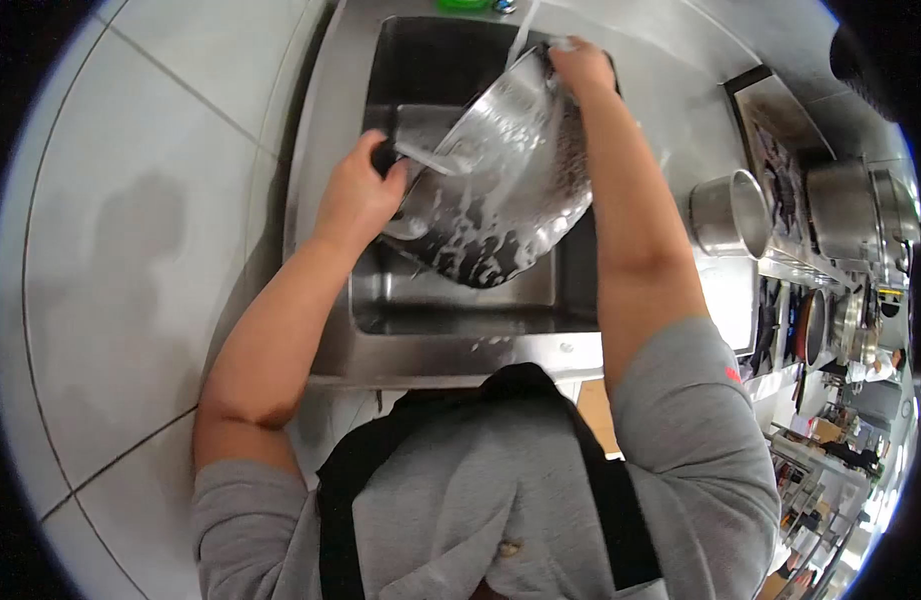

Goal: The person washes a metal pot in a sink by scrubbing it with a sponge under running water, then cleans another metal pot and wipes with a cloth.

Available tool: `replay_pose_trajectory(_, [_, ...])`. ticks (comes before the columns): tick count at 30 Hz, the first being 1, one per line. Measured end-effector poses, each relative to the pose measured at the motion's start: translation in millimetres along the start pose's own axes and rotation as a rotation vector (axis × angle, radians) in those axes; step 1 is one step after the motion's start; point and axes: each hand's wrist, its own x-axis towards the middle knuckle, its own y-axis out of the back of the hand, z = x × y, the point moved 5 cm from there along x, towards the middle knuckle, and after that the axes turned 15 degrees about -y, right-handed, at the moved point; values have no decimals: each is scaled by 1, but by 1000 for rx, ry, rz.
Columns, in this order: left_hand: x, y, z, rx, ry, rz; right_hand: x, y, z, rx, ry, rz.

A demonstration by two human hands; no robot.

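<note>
A large, soapy metal pan [501, 190] is tilted over the steel sink [461, 345]. White suds and wet streaks cover its shiny, partly dark surface. My left hand [366, 190] is closed around a black grip [384, 156] at the pan's left side; a pale rod-like piece extends from it over the pan. At the far upper edge, my right hand [583, 68] is closed on the pan's rim, its fingertips partly hidden. A thin stream of water [523, 35] falls beside that edge.
A steel pot [729, 215] stands on the counter right of the sink. Farther right are a stove and bigger pots [843, 212]. A tiled wall [141, 220] borders the left side. Something green [464, 4] sits behind the sink.
</note>
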Motion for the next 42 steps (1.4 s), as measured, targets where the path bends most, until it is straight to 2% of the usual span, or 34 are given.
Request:
replay_pose_trajectory(3, [3,5,2,-5,22,-27,-96,32,-19,210,110,5])
replay_pose_trajectory(5, [5,3,3,-42,17,-54,-154,28,-26,292,455,148])
replay_pose_trajectory(7, [5,0,-1,-38,5,-32,-211,29,-32,196,630,139])
replay_pose_trajectory(9, [3,3,6,-21,10,-32,-252,29,-24,309,749,49])
replay_pose_trajectory(10, [3,5,8,1,32,-31,-262,31,-23,304,750,69])
replay_pose_trajectory(12, [4,2,3,21,10,-11,-269,32,-21,468,572,-60])
replay_pose_trajectory(15, [7,-7,-6,-51,-4,-73,-258,29,-55,488,549,-67])
replay_pose_trajectory(17, [5,-3,4,-134,-70,-5,-253,37,-81,448,481,-229])
replay_pose_trajectory(18, [4,1,8,-126,-71,-25,-248,39,-79,426,391,-384])
replay_pose_trajectory(19, [3,1,12,-129,-84,-35,-246,41,-71,430,380,-371])
replay_pose_trajectory(21, [5,1,7,-12,-1,-69,-242,42,-57,283,562,-247])
replay_pose_trajectory(24, [8,-1,0,35,-2,-18,-237,45,-39,338,668,-239])
replay_pose_trajectory(25, [8,-1,-3,36,-3,-19,-234,40,-41,339,668,-239])
replay_pose_trajectory(27, [7,4,6,-34,47,-87,-237,37,-60,269,485,-362])
replay_pose_trajectory(28, [7,3,6,-31,39,-87,-235,35,-66,263,477,-369])
replay_pose_trajectory(29, [6,2,5,-29,5,-69,-232,36,-63,269,483,-362])
replay_pose_trajectory(31, [7,4,2,-27,-30,-41,-229,42,-52,289,662,-392])
replay_pose_trajectory(32, [7,5,2,-7,-27,-25,-222,53,-43,285,672,-389])
replay_pose_trajectory(34, [9,5,5,15,-32,-6,-211,63,-24,50,655,-486])
replay_pose_trajectory(35, [9,5,6,11,-19,-12,-208,67,-27,50,658,-482])
replay_pose_trajectory(37, [6,6,8,12,5,-13,-212,93,-40,169,982,-88])
replay_pose_trajectory(38, [6,7,9,-6,30,-42,-213,74,-43,98,1046,18])
replay_pose_trajectory(40, [4,5,5,-14,48,-75,-217,57,-52,67,1022,65])
replay_pose_trajectory(42, [6,5,2,-17,-19,27,-203,48,-57,81,937,96])
